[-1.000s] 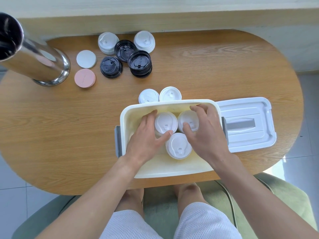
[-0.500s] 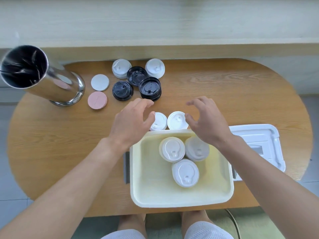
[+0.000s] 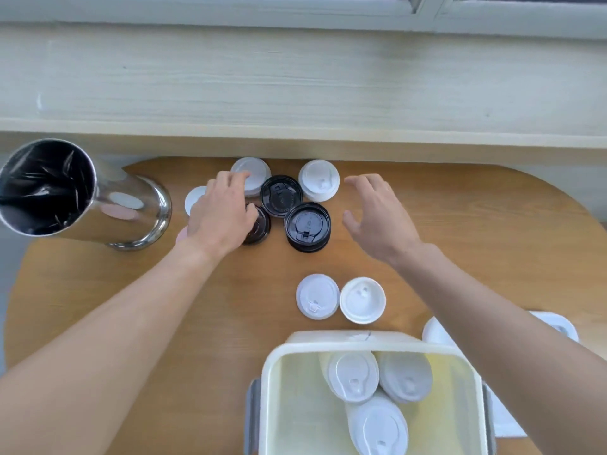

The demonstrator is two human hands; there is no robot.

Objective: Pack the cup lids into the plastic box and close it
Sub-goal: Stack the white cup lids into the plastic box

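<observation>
The left hand [image 3: 223,218] lies over the black lids [image 3: 307,224] at 11 o'clock, fingers loosely bent. The right hand [image 3: 377,215] hovers spread beside them. The box [image 3: 272,405] at 6 o'clock holds three white lids [image 3: 353,376].

Setting: a café-style or home seating corner; which of the two cannot be told.
Table: oval wooden table [image 3: 460,205] with light grain, set against the wall under a window.
Ledge: pale wood-look sill [image 3: 295,87] running the full width behind the table.
Window: a strip of white window frame [image 3: 427,4] at the top edge.
Seating: the view looks down from a seated position at the table's near edge.
Stock: stacks of disposable black cup lids [image 3: 307,226] and white cup lids [image 3: 318,180] on the tabletop.
Bin: polished steel bin [image 3: 82,195] with a black liner, at the table's left end.
</observation>
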